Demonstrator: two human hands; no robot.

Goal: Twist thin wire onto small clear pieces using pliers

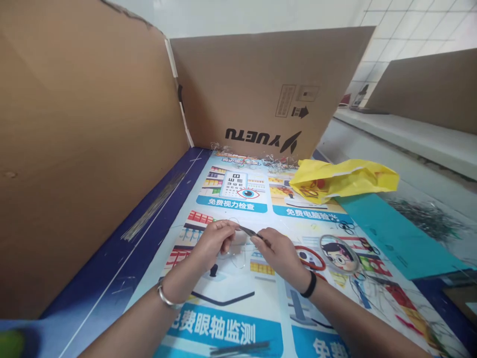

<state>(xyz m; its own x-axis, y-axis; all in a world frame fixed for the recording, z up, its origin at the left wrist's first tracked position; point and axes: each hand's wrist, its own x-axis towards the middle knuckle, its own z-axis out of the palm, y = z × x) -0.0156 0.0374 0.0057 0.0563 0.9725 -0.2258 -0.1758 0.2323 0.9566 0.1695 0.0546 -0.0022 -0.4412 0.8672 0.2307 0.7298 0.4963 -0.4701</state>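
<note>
Dark strips (240, 349) at the near edge of the printed sheet (268, 298). Beyond: right hand (279, 256) clenched on dark pliers (249, 231), tips pointing left. Left hand (216, 241) pinches thin wire (244, 259) at those tips; its loop hangs between the hands, over the sheet. Clear-rimmed ring (357, 263) right of them. Farther: yellow bag (354, 181), then upright cardboard panel (242, 89).

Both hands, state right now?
Left hand: closed, apparently pinching thin wire.
Right hand: closed, holding a dark pointed tool.
</note>
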